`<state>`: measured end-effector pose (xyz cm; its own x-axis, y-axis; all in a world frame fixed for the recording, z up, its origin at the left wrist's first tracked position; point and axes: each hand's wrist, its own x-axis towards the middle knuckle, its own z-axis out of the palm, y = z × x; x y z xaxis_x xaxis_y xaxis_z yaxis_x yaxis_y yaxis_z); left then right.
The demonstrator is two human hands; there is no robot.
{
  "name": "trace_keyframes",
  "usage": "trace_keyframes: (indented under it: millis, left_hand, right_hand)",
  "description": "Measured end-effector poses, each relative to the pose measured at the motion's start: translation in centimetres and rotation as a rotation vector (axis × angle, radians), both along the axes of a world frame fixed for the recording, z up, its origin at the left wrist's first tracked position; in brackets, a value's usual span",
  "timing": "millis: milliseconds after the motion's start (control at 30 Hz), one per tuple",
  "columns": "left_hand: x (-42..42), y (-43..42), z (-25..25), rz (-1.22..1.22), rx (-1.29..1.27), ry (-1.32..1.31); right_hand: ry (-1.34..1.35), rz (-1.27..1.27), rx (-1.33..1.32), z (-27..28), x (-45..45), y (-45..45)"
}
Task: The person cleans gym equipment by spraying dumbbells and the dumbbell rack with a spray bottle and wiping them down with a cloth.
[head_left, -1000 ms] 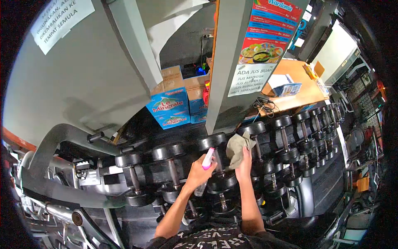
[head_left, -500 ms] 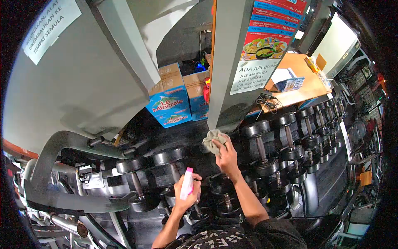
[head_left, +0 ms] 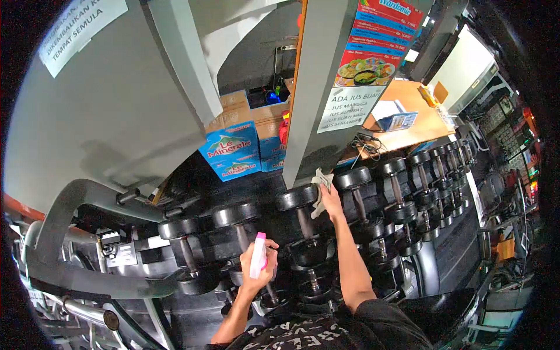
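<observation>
My left hand [head_left: 249, 279] is wrapped round a white and pink spray bottle [head_left: 257, 256], held up above the dumbbell rack. Bunched in my right hand [head_left: 331, 204] is a greyish cloth [head_left: 319, 185], partly hanging down. That cloth lies against the right side of the far head of a black dumbbell [head_left: 296, 199]. Another dumbbell [head_left: 353, 178] sits just right of my right hand, and one more dumbbell [head_left: 235, 214] stands beyond the spray bottle. My right fingertips are partly hidden behind the cloth.
A grey pillar [head_left: 309, 140] with a menu poster rises just past the dumbbells. Water cartons [head_left: 232, 149] are stacked behind. A wooden desk [head_left: 402, 125] stands at the right, and a grey machine frame [head_left: 44, 251] is at the left. More dumbbells [head_left: 421, 169] line the rack rightward.
My right hand has moved slightly right with the cloth, which now hangs looser beside a dumbbell head. That dumbbell, hidden before, now shows. The view has shifted a little; my left hand keeps the spray bottle.
</observation>
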<state>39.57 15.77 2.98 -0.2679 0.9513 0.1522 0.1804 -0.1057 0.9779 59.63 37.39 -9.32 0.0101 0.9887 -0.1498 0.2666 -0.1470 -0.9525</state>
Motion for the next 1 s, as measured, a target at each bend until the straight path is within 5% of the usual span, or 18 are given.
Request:
trace_keyframes:
  millis: [133, 200, 300, 433, 600, 700, 867, 933, 1000]
  left_hand:
    - [-0.1, 0.2, -1.3, 0.011, 0.09, -0.046]
    - [-0.3, -0.1, -2.0, 0.048, 0.046, -0.113]
    - [-0.5, -0.2, -2.3, 0.045, 0.014, -0.081]
    - [-0.5, -0.6, -1.5, 0.088, -0.007, -0.053]
    - [0.2, -1.0, -0.8, 0.086, 0.016, 0.045]
    - [0.8, -0.8, -0.6, 0.048, 0.021, -0.005]
    - [2.0, -0.3, -0.7, -0.015, -0.015, -0.133]
    - [1.8, -0.1, -0.7, -0.058, -0.004, -0.025]
    - [2.0, -0.2, -0.1, -0.079, -0.003, -0.039]
  right_hand:
    - [-0.346, 0.075, 0.492, 2.3, -3.4, -3.0]
    - [-0.692, 0.462, 0.74, 7.1, -6.2, -4.8]
    - [-1.206, 0.776, 1.015, 4.5, -10.2, -5.8]
    - [-1.854, 1.006, 0.921, 2.2, -13.0, -7.3]
    - [-1.691, 1.116, 0.808, 2.3, -12.2, -6.0]
    - [-0.951, 0.867, 1.011, 4.6, -8.0, -5.4]
    - [-0.761, 0.68, 0.838, 5.8, -3.3, -4.9]
    - [-0.669, 0.332, 0.435, 5.6, -2.9, -5.1]
    - [-0.495, 0.086, 0.477, 2.9, -2.4, -3.7]
